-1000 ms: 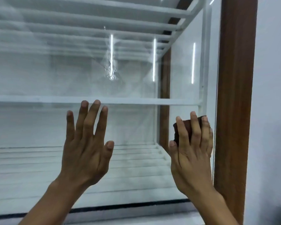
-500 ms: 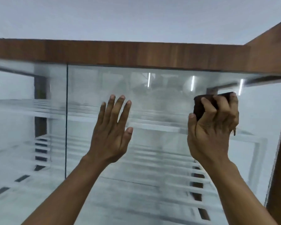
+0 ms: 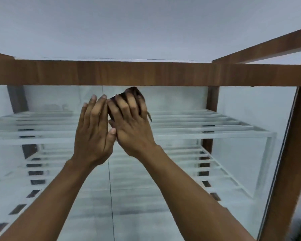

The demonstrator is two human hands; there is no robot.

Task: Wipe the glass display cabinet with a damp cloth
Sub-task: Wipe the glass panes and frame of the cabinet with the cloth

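Dark cloth (image 3: 129, 96) is seen bunched up under the right hand (image 3: 130, 124), w/ the fingers (image 3: 119, 106) curled over it and pressed down on it, high on the glass (image 3: 172, 100) of the cabinet, just below the brown wood top rail (image 3: 146, 73). A loose bit of cloth is seen hanging out by the little finger. The left hand (image 3: 93, 131) is held flat w/ its fingers (image 3: 91, 108) straight and close together, touching the right hand; whether it is pressed on the glass can't be told. The cloth is judged to be soft, light and squishy, prob. a bit wet, so it can be held in a ball in the palm and pushed w/ flat fingers. The glass is judged hard, smooth, slippery when wet, and breakable, so it should be pushed gently, not banged. White slat shelves (image 3: 181, 122) are seen behind the glass. Compared w/ half a sec ago, the cloth has been slid left along the top of the glass, from near the right post to the middle seam, and the two hands, apart then, are now side by side. More of the top rail is now seen.
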